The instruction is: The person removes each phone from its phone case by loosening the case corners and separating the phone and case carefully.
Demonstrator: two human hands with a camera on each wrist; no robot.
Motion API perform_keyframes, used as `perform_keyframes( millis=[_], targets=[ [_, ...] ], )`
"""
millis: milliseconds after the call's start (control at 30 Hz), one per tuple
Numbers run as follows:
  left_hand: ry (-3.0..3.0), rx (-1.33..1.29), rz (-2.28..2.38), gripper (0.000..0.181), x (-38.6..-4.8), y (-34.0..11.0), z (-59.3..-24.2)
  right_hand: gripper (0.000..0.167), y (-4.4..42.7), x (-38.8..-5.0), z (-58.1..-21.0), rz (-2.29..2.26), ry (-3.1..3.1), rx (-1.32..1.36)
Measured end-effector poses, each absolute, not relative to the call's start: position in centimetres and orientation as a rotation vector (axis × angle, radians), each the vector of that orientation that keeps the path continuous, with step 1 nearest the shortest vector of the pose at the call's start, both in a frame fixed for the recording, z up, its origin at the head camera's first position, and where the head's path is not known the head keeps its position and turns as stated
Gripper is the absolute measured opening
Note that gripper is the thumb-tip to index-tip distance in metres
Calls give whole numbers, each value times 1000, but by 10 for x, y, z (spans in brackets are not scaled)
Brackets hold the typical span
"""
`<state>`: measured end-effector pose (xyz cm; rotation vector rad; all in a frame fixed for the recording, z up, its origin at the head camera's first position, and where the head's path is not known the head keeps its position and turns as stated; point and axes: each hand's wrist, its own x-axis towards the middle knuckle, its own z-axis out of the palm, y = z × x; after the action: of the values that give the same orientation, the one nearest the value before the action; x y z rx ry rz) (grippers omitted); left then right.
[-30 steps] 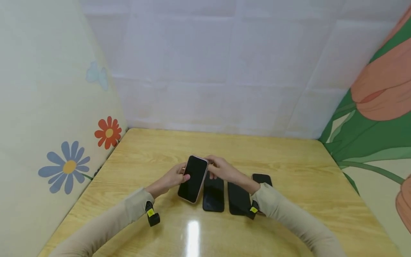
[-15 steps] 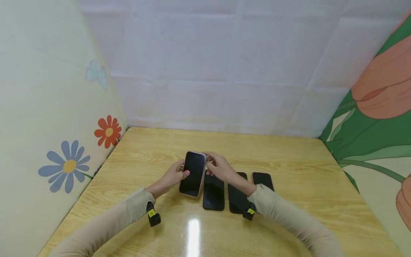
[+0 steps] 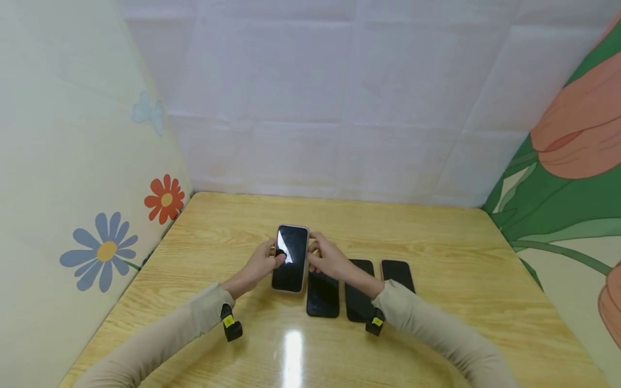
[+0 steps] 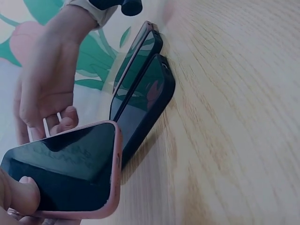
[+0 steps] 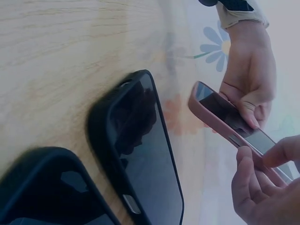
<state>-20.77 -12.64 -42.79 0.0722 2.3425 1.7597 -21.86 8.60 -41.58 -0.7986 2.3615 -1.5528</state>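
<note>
The pink-cased smartphone (image 3: 292, 272) is held above the wood-grain table (image 3: 233, 226), gripped by the left hand (image 3: 261, 264) and edge-pinched by the right hand (image 3: 332, 261), and is judged light, stiff, slick-faced and fragile, best taken by its cased sides.

One pink-cased smartphone (image 3: 294, 274) is held up and three more are laid in a row, a left smartphone (image 3: 323, 296), a middle smartphone (image 3: 358, 296) and a right smartphone (image 3: 395, 271), so that four are counted on or above one wooden surface (image 3: 233, 215). Two hands are seen, the left hand (image 3: 259, 265) and the right hand (image 3: 333, 260), with two beige sleeves (image 3: 162, 337) and two black wrist cameras (image 3: 233, 330). Two printed daisies (image 3: 99, 251), one butterfly (image 3: 148, 112) and at least two tulips (image 3: 582, 134) are shown.
</note>
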Motion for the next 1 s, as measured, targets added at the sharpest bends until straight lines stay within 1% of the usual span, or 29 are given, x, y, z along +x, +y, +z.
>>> perform_keyframes(
  millis=[100, 433, 667, 1000],
  targets=[
    [2271, 33, 1813, 37, -209, -128, -428, 52, 86, -217, -418, -1510, 2350, -813],
    [2192, -28, 1894, 31, -211, -131, -425, 32, 85, -210, -425, -1386, 2295, -806],
    [2169, -54, 1935, 26, -210, -130, -426, 30, 83, -207, -427, -1356, 2244, -793],
    [2175, -30, 1945, 30, -212, -126, -422, 26, 83, -208, -432, -1336, 2221, -761]
  ],
)
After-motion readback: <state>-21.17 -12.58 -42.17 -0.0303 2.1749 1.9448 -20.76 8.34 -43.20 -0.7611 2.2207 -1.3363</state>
